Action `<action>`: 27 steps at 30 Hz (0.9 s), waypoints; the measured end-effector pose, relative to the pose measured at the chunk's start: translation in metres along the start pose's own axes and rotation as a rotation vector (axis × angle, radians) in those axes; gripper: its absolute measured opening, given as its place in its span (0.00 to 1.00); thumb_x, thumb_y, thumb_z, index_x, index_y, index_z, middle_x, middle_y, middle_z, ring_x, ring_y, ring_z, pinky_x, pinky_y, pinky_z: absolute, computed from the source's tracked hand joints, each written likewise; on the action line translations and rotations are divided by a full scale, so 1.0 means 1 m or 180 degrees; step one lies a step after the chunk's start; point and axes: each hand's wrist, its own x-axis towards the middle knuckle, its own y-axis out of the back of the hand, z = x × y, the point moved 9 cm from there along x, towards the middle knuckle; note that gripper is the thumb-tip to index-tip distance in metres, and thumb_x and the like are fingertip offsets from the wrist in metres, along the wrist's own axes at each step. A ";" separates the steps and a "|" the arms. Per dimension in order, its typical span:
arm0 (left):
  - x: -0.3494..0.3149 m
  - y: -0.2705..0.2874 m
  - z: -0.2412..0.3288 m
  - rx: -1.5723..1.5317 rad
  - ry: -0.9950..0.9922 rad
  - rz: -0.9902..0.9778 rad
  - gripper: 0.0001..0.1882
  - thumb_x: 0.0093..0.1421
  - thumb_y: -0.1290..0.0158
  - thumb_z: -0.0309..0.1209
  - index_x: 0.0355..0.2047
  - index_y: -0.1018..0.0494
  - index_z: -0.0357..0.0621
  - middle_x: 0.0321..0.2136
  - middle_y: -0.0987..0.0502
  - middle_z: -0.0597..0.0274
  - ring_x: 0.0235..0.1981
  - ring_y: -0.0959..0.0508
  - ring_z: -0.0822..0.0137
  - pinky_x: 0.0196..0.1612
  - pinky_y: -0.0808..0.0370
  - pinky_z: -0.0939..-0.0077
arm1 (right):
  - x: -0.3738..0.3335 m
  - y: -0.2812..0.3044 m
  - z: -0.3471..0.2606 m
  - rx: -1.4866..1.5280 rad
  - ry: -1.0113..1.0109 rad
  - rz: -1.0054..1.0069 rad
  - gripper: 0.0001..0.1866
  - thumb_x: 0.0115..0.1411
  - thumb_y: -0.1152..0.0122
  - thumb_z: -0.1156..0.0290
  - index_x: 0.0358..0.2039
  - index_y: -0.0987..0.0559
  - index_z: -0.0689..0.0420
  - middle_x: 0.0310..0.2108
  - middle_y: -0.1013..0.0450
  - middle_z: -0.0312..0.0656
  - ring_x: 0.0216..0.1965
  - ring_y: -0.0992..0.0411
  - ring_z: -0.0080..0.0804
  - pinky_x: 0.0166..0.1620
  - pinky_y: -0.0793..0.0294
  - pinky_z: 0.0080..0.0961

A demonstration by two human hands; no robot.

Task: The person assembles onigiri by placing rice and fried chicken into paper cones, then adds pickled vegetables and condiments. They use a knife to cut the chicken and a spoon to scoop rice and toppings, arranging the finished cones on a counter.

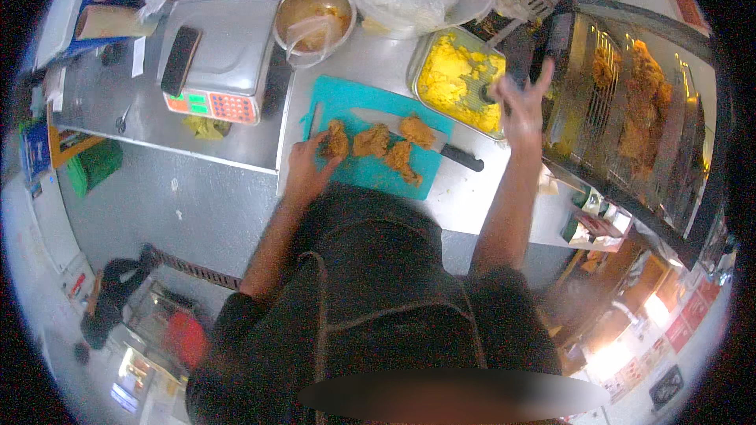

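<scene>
My left hand is at the left side of a teal cutting board, its fingers closed around a piece of fried chicken. More pieces of fried chicken lie in the middle and right of the board. A knife rests there too, its black handle sticking out past the right edge. My right hand is raised with fingers spread, blurred, at the right edge of a metal tray of yellow food. Nothing shows in that hand.
Left stands a scale with a dark phone-like object on it. Behind the board are a metal bowl and a clear plastic tub. A slotted turner lies over a black pan. At right stands a glass warmer holding fried food.
</scene>
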 end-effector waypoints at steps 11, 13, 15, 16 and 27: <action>-0.034 -0.001 -0.019 -0.0218 0.0270 0.0091 0.33 0.60 0.33 0.35 0.64 0.30 0.40 0.51 0.20 0.46 0.54 0.22 0.43 0.59 0.26 0.50 | -0.224 -0.149 0.064 0.0202 -0.1910 -0.1877 0.47 0.65 0.31 0.59 0.77 0.49 0.46 0.50 0.23 0.52 0.31 0.22 0.33 0.24 0.23 0.21; -0.046 0.014 -0.028 -0.0409 0.0150 0.0367 0.30 0.62 0.33 0.33 0.62 0.28 0.38 0.53 0.21 0.42 0.55 0.21 0.44 0.60 0.25 0.54 | -0.230 -0.167 0.073 -0.0519 -0.2131 -0.2008 0.47 0.67 0.32 0.58 0.78 0.51 0.45 0.53 0.24 0.53 0.32 0.22 0.32 0.24 0.23 0.20; -0.067 0.025 -0.044 -0.0354 0.0174 0.0585 0.29 0.63 0.35 0.33 0.63 0.28 0.40 0.54 0.21 0.42 0.55 0.22 0.44 0.60 0.25 0.53 | -0.230 -0.193 0.058 -0.0552 -0.1228 -0.1950 0.47 0.68 0.33 0.58 0.79 0.52 0.45 0.53 0.24 0.53 0.33 0.22 0.34 0.27 0.22 0.27; -0.078 0.030 -0.054 -0.0263 0.0256 0.0651 0.29 0.64 0.35 0.33 0.63 0.28 0.41 0.54 0.21 0.43 0.55 0.22 0.44 0.60 0.25 0.53 | -0.232 -0.204 0.053 -0.0558 -0.0814 -0.2009 0.47 0.68 0.34 0.58 0.79 0.52 0.45 0.53 0.24 0.53 0.34 0.21 0.35 0.28 0.21 0.30; -0.159 0.049 -0.096 -0.0203 0.0558 0.1104 0.24 0.66 0.39 0.35 0.59 0.26 0.39 0.53 0.21 0.44 0.54 0.24 0.42 0.61 0.30 0.50 | -0.228 -0.231 0.127 -0.4406 -0.0253 -0.2350 0.37 0.71 0.43 0.56 0.77 0.45 0.29 0.52 0.22 0.59 0.48 0.20 0.62 0.49 0.20 0.51</action>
